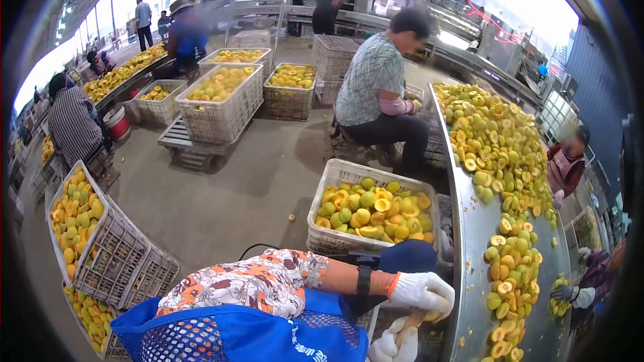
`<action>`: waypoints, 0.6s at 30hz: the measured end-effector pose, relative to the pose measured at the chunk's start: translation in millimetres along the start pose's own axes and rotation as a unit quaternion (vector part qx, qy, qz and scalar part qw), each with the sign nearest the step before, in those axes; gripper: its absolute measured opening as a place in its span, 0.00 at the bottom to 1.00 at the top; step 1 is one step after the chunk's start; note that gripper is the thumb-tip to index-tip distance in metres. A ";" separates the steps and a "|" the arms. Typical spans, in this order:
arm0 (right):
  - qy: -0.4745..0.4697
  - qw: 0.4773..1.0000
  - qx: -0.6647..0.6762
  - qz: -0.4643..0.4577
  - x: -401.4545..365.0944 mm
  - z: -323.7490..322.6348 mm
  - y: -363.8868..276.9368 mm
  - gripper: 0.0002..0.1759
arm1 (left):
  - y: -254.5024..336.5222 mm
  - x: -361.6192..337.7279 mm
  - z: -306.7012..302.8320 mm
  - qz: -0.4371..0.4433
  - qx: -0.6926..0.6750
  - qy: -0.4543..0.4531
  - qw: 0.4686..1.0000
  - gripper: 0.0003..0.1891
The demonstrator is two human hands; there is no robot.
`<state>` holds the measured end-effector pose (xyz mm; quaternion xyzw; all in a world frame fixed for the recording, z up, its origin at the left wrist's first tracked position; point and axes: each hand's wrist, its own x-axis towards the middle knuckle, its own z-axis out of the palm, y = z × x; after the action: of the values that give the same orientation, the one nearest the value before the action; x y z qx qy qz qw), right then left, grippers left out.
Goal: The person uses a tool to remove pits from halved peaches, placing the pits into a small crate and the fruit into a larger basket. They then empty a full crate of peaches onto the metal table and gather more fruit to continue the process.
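My left hand (424,293), in a white glove with an orange cuff, is bent with its fingers curled together beside the edge of the metal table (475,281). Just below it is my right hand (394,344), also in a white glove and closed, partly cut off by the bottom edge. Between the two hands shows something tan and brownish, too small and covered to name. Nearest to them, a crate (322,238) holds halved and whole yellow-green fruit (376,208). More fruit halves (513,261) lie along the metal table.
A seated person (372,87) works at the table beyond the crate; gloved co-workers (590,288) sit opposite. Stacked crates (121,255) of fruit stand at left. A trolley (201,137) carries full crates. A red bucket (117,123) stands near another fruit table.
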<state>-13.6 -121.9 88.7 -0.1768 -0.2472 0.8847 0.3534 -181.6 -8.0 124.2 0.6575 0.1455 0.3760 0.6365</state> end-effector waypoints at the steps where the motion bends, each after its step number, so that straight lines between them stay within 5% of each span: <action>1: -0.007 1.000 -0.018 -0.003 -0.7 0.1 -0.2 0.20 | 0.8 2.6 -0.6 0.000 0.000 -0.003 1.000 0.13; 4: -0.016 1.000 -0.011 0.005 -2.9 -6.0 -1.0 0.19 | -1.5 10.2 -3.4 0.000 -0.002 -0.075 0.997 0.10; 9: -0.013 0.999 -0.031 -0.010 -4.0 -8.4 -0.5 0.20 | 1.9 9.8 1.9 0.005 -0.014 -0.070 0.997 0.11; 13: -0.018 1.000 -0.004 -0.021 -3.8 -6.0 -5.3 0.21 | -0.3 6.4 19.6 -0.047 -0.128 0.103 0.985 0.12; 15: -0.027 0.999 -0.010 -0.035 -2.2 0.8 -7.8 0.20 | -10.1 12.9 28.9 -0.032 -0.228 0.223 0.947 0.17; 18: -0.020 0.998 -0.011 -0.050 0.5 1.5 -13.6 0.20 | -20.5 15.2 6.6 0.064 -0.205 0.324 0.921 0.18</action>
<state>-7.3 -113.5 97.4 -0.1502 -0.2727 0.8667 0.3897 -161.0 0.4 110.0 0.3622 0.2211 0.6304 0.6500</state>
